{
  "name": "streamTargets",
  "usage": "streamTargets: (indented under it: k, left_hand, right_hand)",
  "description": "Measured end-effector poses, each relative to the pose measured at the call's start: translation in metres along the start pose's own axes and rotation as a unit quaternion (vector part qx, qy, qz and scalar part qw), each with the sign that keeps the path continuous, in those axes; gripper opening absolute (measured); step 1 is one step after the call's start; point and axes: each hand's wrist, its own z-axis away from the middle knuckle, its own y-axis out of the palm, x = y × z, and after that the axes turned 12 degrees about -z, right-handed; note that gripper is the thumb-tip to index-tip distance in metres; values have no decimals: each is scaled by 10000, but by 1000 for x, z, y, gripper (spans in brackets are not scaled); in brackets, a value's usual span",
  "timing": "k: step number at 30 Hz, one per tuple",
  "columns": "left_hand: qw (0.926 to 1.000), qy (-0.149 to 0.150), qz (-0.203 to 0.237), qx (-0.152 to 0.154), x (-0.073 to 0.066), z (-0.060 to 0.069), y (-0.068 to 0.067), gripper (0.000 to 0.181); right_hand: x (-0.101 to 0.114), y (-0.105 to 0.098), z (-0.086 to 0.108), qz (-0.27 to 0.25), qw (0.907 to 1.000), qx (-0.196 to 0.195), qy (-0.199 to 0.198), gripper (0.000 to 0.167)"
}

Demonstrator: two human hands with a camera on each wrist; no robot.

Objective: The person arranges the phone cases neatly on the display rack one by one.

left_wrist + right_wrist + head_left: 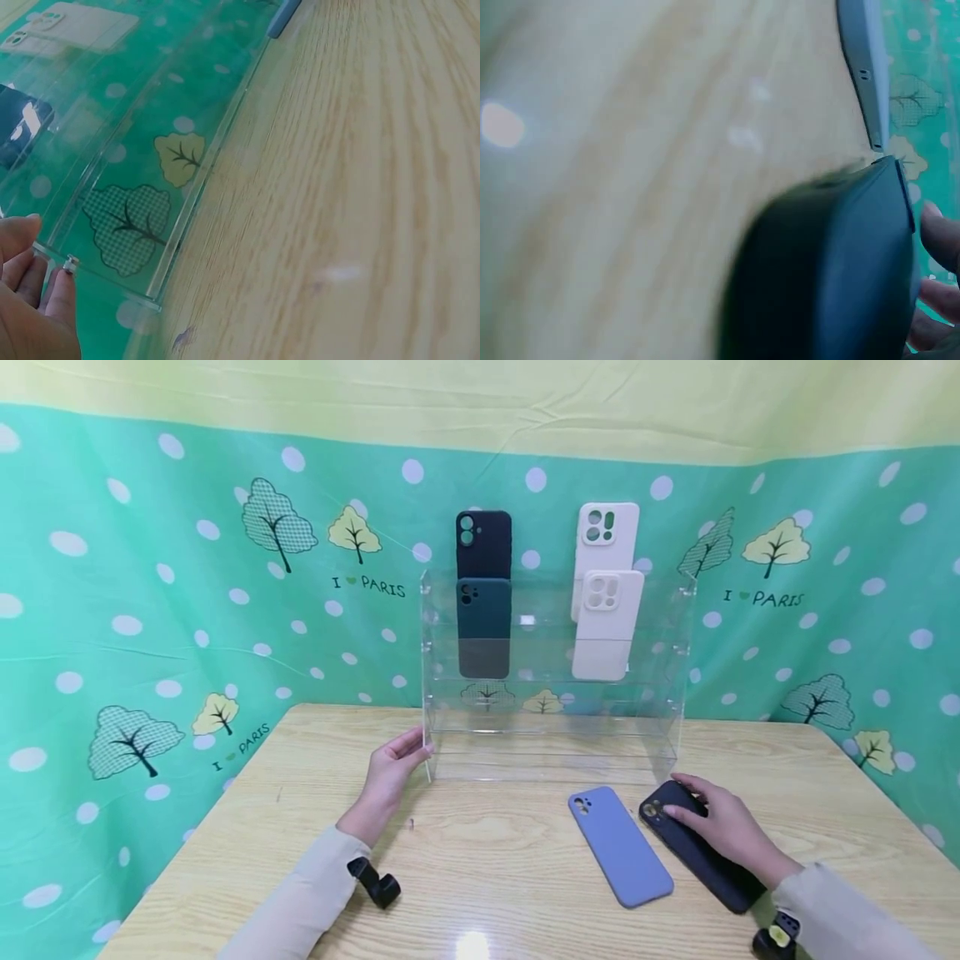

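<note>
A clear acrylic rack (555,743) stands at the back of the table, and my left hand (386,781) grips its left side panel; in the left wrist view the fingers and thumb of that hand (37,296) lie around the panel's edge. My right hand (723,827) holds a black phone case (705,860) by its edges near the camera end, thumb on one side and fingers on the other. In the right wrist view the dark case (840,270) is close and blurred. Left of it a blue-purple case (621,847) lies on the table.
On the rack's upper tiers stand a black case (483,543), a dark green case (483,627), and two white cases, one behind (606,547) and one in front (609,631). A green patterned cloth (187,635) hangs behind the wooden table (480,843).
</note>
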Motion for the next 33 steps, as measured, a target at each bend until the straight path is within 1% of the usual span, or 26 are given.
streamTargets:
  k: [3,6,9,13,17,19,21,23,25,28,30,33]
  left_hand:
    - [10000,-35,-30,-12,1,-1,0,44]
    - [10000,-45,-33,-30,1,-1,0,44]
    - [10000,-52,0,-57,1,-1,0,44]
    - [10000,-44,-26,-17,1,-1,0,43]
    - [10000,-52,-21,31,1,-2,-1,44]
    - [10000,-53,1,37,1,-2,-1,44]
    - [10000,-54,49,20,1,-2,-1,44]
    - [9999,-47,92,7,2,-2,-1,44]
    - [9999,-43,108,-7,2,-2,-1,44]
    - [10000,-39,90,1,2,-1,0,44]
    - [10000,-43,52,13,2,-1,0,44]
    - [10000,-13,-9,42,2,-1,0,44]
  right_hand:
    - [3,-4,-2,-132,9996,-268,-20,43]
    - [9,-9,-4,-466,9984,-306,-24,34]
    - [19,-16,-6,-901,9959,-117,38,33]
    - [35,-25,-10,-1013,9948,-21,21,35]
    - [51,-33,-16,-992,9950,-107,-81,36]
    - [59,-35,-20,-1188,9927,-181,-94,37]
    - [67,-35,-24,-1494,9885,-247,-12,40]
    - [74,-34,-27,-1894,9814,-292,96,44]
    - [81,-30,-31,-2352,9713,-314,159,46]
    - [92,-22,-35,-2950,9548,-317,196,44]
    - [99,-17,-39,-3207,9463,-342,206,41]
    - [113,-10,-45,-3304,9427,-423,167,38]
